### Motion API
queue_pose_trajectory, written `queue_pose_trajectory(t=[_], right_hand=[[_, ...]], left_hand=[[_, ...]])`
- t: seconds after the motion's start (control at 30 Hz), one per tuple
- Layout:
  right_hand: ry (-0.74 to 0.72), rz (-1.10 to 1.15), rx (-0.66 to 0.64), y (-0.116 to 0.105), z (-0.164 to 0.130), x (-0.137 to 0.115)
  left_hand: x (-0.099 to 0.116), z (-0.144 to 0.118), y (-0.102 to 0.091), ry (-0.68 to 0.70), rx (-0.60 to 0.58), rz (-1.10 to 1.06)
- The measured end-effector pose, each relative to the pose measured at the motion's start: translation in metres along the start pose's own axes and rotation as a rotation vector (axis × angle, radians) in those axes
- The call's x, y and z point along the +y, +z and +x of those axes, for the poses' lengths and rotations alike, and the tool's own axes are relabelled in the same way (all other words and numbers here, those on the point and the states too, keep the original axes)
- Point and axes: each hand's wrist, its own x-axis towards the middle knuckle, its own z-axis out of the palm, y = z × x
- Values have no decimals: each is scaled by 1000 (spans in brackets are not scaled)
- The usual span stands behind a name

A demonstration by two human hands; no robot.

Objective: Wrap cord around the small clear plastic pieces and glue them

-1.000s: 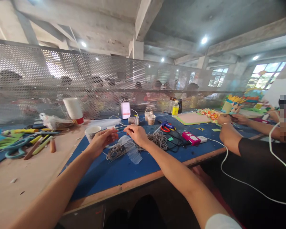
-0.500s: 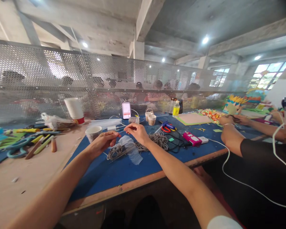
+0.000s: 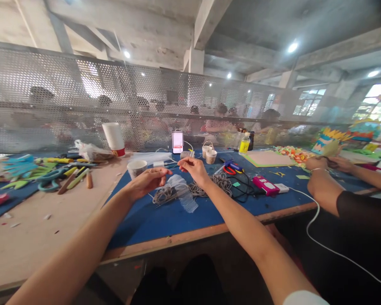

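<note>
Head view: above a table (image 3: 139,226) with a smooth, matte blue top and a raw wood-coloured edge, both bare hands hang near each other, well clear of the surface. The left hand (image 3: 151,179) has its fingers loosely curled; the right hand (image 3: 192,169) brings thumb and fingertips together in a pinch. Whether either grips a fine strand, I cannot tell. Below and between them lies the cord (image 3: 163,195), grey, thin and looped into a flattened bundle, with a sheer, finely ribbed whitish strip (image 3: 187,195) beside it. A looser, tangled heap of grey cord (image 3: 222,184) sits just right of the strip. Behind the left hand stands a round, mottled cup (image 3: 136,168), pale inside; beyond the right hand rests a wound spool (image 3: 187,155), near two little handled pails (image 3: 211,156).
</note>
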Motion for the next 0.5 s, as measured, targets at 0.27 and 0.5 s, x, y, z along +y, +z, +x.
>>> queue_pose_trajectory(t=[0.27, 0.5], right_hand=[[2, 49, -21, 2, -2, -1], [20, -2, -50, 3, -4, 0]], left_hand=[[0, 0, 0, -13, -1, 13], [1, 0, 2, 34, 64, 97]])
